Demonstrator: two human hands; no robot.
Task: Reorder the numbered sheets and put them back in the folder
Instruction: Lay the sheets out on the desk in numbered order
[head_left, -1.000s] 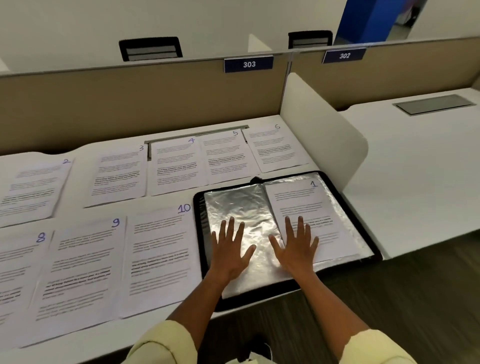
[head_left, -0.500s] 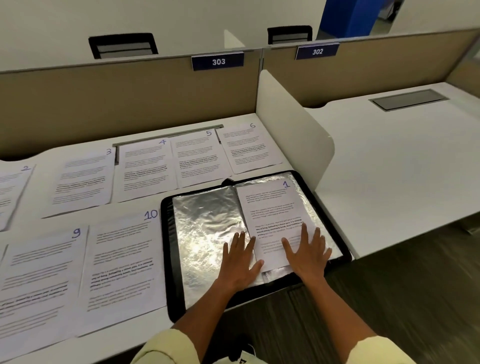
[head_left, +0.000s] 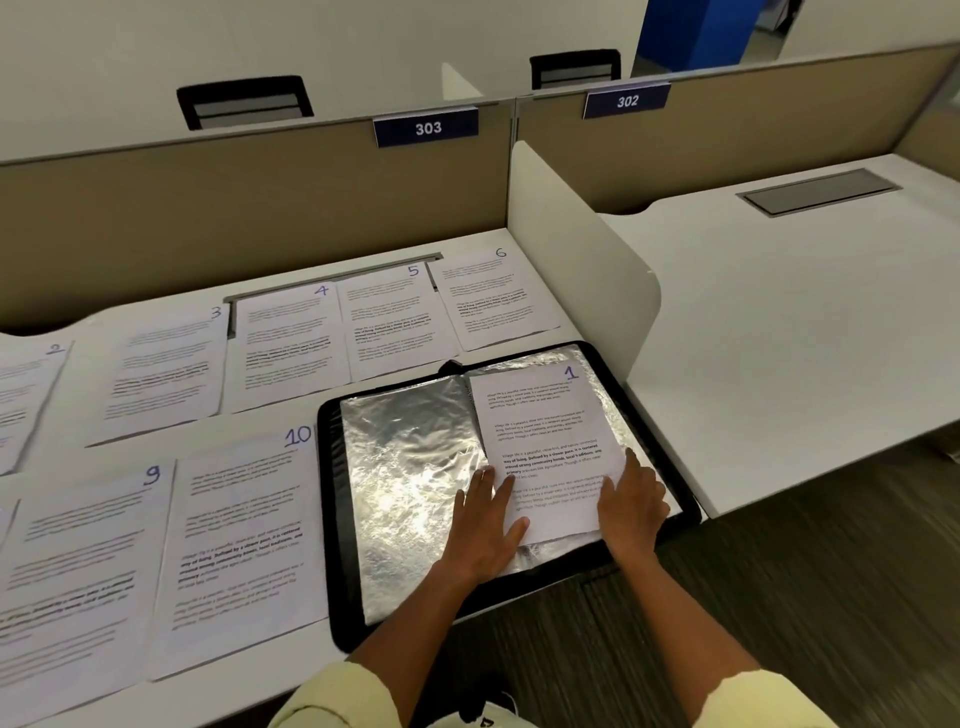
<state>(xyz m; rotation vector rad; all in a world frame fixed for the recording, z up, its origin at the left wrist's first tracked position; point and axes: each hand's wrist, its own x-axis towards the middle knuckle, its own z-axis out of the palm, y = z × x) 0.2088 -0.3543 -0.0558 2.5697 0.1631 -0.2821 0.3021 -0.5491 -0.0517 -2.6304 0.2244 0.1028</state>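
The left hand (head_left: 485, 525) lies flat, fingers spread, on the near left corner of sheet 1 (head_left: 545, 441); the right hand (head_left: 631, 506) presses palm-down on its near right edge — neither grips anything. Sheet 1 rests on the right page of the open black folder (head_left: 332, 493), over its shiny plastic sleeves (head_left: 410, 467). Left of the folder lie sheet 10 (head_left: 239, 530) and sheet 9 (head_left: 78, 566); farther back, sheets 3 (head_left: 166, 374), 4 (head_left: 288, 343), 5 (head_left: 389, 322) and 6 (head_left: 493, 296) — all on the white desk (head_left: 130, 696).

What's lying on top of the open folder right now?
Sheet 1 lies on the right half of the folder, over its shiny plastic sleeves. The left hand and right hand press flat on the sheet's lower corners. Anything under the sheet is covered.
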